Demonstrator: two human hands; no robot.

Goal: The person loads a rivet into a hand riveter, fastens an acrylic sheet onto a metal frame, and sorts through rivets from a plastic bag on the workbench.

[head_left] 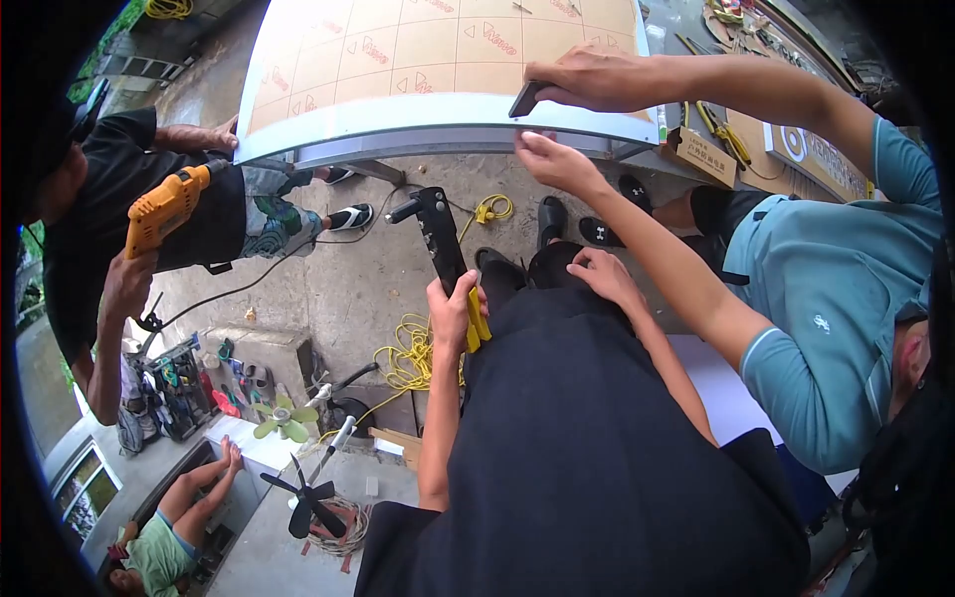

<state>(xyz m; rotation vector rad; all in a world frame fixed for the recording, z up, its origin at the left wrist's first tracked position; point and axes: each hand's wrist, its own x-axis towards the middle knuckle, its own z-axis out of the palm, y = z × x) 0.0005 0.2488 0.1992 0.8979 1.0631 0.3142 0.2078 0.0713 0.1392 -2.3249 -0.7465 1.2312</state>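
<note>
My left hand (453, 310) is wrapped round the yellow handles of a black hand riveter (436, 234), whose head points up and away from me. Lying on my dark-clothed leg, my right hand (605, 276) has its fingers stretched out and holds nothing. Beyond the riveter stands a metal-edged panel (378, 116) covered in printed brown film. A co-worker in a teal shirt holds a small dark flat piece in one hand (597, 78) at the panel's near edge, with the other hand (557, 164) just below that edge.
At left, another person holds an orange power drill (167, 209), its black cord trailing over the floor. A yellow cable (408, 358) lies coiled near my left forearm. Fans (303, 497) stand lower left. Tools and a cardboard box (699, 157) lie at right. Someone sits at lower left.
</note>
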